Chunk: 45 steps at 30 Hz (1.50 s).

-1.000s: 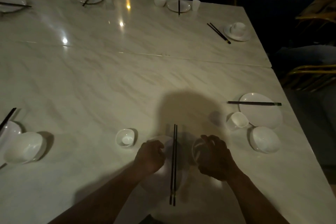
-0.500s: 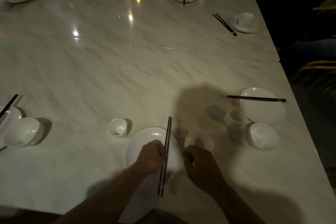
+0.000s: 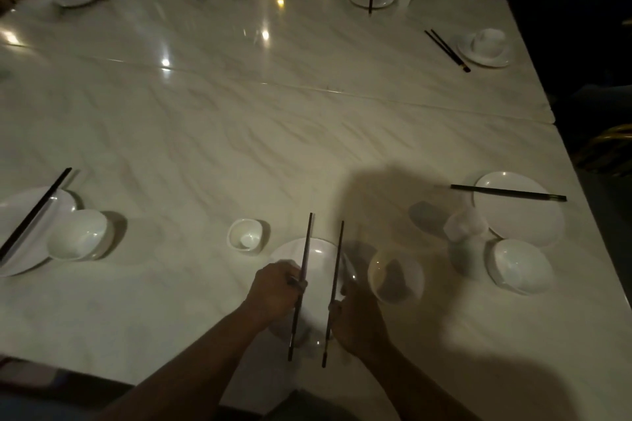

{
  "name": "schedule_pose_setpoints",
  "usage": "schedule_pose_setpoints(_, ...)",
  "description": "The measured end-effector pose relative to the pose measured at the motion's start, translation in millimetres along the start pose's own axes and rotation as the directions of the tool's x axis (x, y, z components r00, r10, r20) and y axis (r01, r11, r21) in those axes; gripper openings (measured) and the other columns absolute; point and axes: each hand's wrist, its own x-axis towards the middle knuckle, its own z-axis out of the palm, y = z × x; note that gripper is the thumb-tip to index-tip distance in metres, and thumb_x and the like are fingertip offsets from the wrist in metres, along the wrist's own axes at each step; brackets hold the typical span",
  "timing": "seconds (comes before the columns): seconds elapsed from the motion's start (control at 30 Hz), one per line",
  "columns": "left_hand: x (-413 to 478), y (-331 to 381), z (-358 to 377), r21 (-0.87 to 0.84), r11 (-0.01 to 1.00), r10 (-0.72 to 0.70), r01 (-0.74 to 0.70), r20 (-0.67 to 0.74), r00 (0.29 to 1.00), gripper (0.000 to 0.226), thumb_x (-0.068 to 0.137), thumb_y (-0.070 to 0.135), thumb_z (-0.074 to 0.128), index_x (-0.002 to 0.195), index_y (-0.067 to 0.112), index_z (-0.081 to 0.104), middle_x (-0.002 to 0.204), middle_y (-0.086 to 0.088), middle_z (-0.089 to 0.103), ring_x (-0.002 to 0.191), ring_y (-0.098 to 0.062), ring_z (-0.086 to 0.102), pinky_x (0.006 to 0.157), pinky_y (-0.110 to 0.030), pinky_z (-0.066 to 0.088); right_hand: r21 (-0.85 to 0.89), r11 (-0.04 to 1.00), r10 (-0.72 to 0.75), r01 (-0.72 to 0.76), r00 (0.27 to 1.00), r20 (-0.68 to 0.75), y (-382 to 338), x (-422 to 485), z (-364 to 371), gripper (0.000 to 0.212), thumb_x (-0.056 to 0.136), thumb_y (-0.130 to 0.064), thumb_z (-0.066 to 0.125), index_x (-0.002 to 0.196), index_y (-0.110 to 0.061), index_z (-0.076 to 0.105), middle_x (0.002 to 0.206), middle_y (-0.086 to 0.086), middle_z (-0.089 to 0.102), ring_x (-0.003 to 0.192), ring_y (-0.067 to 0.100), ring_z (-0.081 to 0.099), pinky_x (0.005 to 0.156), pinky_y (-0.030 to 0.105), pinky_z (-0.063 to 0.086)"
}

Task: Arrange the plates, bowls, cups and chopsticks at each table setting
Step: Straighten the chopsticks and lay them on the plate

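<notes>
Head view: the left grip (image 3: 273,294) pinches the left chopstick (image 3: 307,239) about halfway along it. The right grip (image 3: 359,321) pinches the right chopstick (image 3: 338,249) lower down. The two sticks are apart and nearly parallel, with their far ends pointing away from the person. Both lie over the near plate (image 3: 321,260) at the front edge of the table (image 3: 239,147); whether they touch the plate cannot be told. The near bowl (image 3: 396,278) sits just right of that plate, close to the right grip. A small cup (image 3: 247,236) stands to the plate's left, apart from the left grip. Farther right are the right plate (image 3: 516,215) with a dark pair (image 3: 506,192) laid across it, a blurred cup (image 3: 465,239) and the right bowl (image 3: 519,265). At the left edge, the left bowl (image 3: 78,234) sits against the left plate (image 3: 20,232).
</notes>
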Motion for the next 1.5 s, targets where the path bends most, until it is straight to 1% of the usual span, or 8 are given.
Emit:
schedule_pose_setpoints(0.13, 1, -4, -2, -0.124, 0.99, -0.07, 0.073, 0.027, 0.997, 0.008, 0.085, 0.024, 0.071, 0.08, 0.018, 0.071, 0.073, 0.002, 0.07, 0.063, -0.01, 0.069, 0.063, -0.02, 0.056, 0.096, 0.991, 0.095, -0.096, 0.995, 0.01, -2, 4, 0, 0.028, 0.092, -0.013, 0.064, 0.12, -0.012, 0.058, 0.083, -0.013, 0.056, 0.067, 0.001, 0.059, 0.05, 0.011, 0.046)
schedule_pose_setpoints(0.27, 5, -6, -3, -0.222, 0.967, -0.116, 0.123, 0.043, 0.992, 0.005, 0.081, 0.017, 0.075, 0.077, 0.016, 0.072, 0.072, -0.002, 0.07, 0.064, -0.014, 0.07, 0.06, -0.024, 0.058, 0.068, 0.995, 0.072, -0.074, 0.997, 0.036, -2, 9, 0, 0.016, 0.086, -0.016, 0.069, 0.101, -0.016, 0.068, 0.085, -0.007, 0.067, 0.077, 0.008, 0.066, 0.067, 0.023, 0.058)
schedule_pose_setpoints(0.47, 18, -10, -3, -0.07, 0.995, -0.06, 0.067, 0.097, 0.993, 0.01, 0.075, 0.012, 0.077, 0.079, 0.02, 0.073, 0.081, 0.007, 0.07, 0.079, -0.009, 0.068, 0.082, -0.029, 0.057, 0.152, 0.987, 0.047, -0.057, 0.997, 0.069, -8, 19, -2, 0.013, 0.08, -0.018, 0.071, 0.091, -0.024, 0.071, 0.084, -0.003, 0.073, 0.076, 0.015, 0.071, 0.072, 0.04, 0.061)
schedule_pose_setpoints(0.8, 20, -11, 3, 0.044, 0.998, 0.029, -0.036, 0.15, 0.988, 0.014, 0.072, 0.017, 0.079, 0.075, 0.027, 0.069, 0.087, 0.01, 0.067, 0.075, -0.002, 0.063, 0.079, -0.02, 0.053, 0.225, 0.972, 0.06, -0.074, 0.996, 0.068, -11, 19, -2, 0.01, 0.082, -0.013, 0.07, 0.091, -0.014, 0.075, 0.074, 0.002, 0.073, 0.063, 0.015, 0.071, 0.067, 0.042, 0.061)
schedule_pose_setpoints(0.9, 17, -9, -3, 0.02, 0.999, 0.029, -0.03, 0.045, 0.999, 0.017, 0.078, 0.03, 0.075, 0.092, 0.02, 0.073, 0.095, 0.006, 0.07, 0.084, -0.008, 0.066, 0.085, -0.029, 0.055, 0.245, 0.963, 0.092, -0.11, 0.992, 0.085, -14, 17, -2, 0.007, 0.084, -0.013, 0.069, 0.09, -0.013, 0.073, 0.075, 0.004, 0.073, 0.065, 0.017, 0.071, 0.066, 0.041, 0.062)
schedule_pose_setpoints(1.07, 12, -2, -38, 0.157, 0.944, 0.314, -0.291, -0.149, 0.938, 0.027, 0.086, 0.028, 0.059, 0.111, 0.021, 0.067, 0.098, 0.006, 0.071, 0.084, -0.007, 0.065, 0.082, -0.025, 0.054, 0.307, 0.934, 0.139, -0.182, 0.978, 0.157, -18, 19, 7, 0.018, 0.083, -0.013, 0.073, 0.097, -0.021, 0.065, 0.084, 0.004, 0.073, 0.072, 0.019, 0.072, 0.07, 0.043, 0.062)
schedule_pose_setpoints(1.27, 13, 5, -77, 0.378, 0.811, 0.541, -0.446, -0.198, 0.817, 0.04, 0.076, 0.029, 0.044, 0.103, 0.012, 0.067, 0.098, -0.007, 0.065, 0.087, -0.025, 0.063, 0.076, -0.028, 0.052, 0.305, 0.929, 0.162, -0.208, 0.972, 0.168, -6, 32, 28, 0.014, 0.072, -0.023, 0.07, 0.083, -0.031, 0.065, 0.089, 0.009, 0.072, 0.077, 0.028, 0.072, 0.073, 0.05, 0.061)
schedule_pose_setpoints(1.5, 22, -23, -88, 0.466, 0.829, 0.445, -0.309, -0.217, 0.869, 0.056, 0.071, 0.04, 0.072, 0.117, 0.009, 0.063, 0.115, -0.012, 0.061, 0.105, -0.031, 0.059, 0.09, -0.042, 0.051, 0.107, 0.986, 0.129, -0.13, 0.991, 0.023, -24, 21, 15, 0.029, 0.083, -0.039, 0.07, 0.1, -0.015, 0.068, 0.096, 0.001, 0.071, 0.09, 0.02, 0.067, 0.068, 0.024, 0.043)
